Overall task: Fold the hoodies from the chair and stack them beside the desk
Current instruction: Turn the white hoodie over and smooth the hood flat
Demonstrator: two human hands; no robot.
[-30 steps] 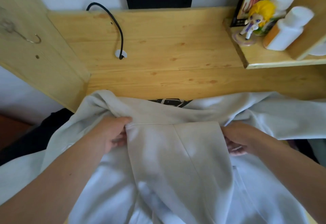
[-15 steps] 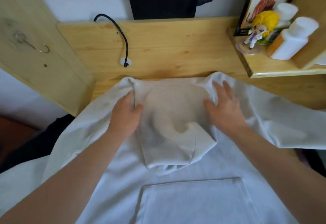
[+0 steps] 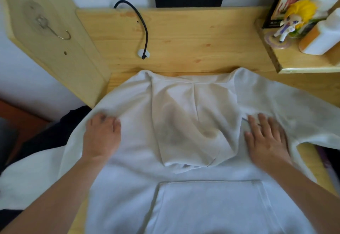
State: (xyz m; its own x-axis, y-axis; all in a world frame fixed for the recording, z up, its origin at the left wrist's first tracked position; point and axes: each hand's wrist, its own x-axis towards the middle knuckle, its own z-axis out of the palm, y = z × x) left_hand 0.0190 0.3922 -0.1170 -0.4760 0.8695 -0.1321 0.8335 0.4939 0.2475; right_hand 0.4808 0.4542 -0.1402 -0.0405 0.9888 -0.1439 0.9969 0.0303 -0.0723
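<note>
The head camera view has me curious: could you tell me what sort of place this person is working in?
Probably a bedroom or dorm study nook. A pale hoodie is spread on a pine desk that has a cable hole, a side shelf holds a small figurine and a white bottle, and a hook hangs from the wooden side panel.

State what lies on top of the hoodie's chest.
The hood, folded down flat, and both hands: left hand, right hand. Whatever the hood covers is hidden.
</note>
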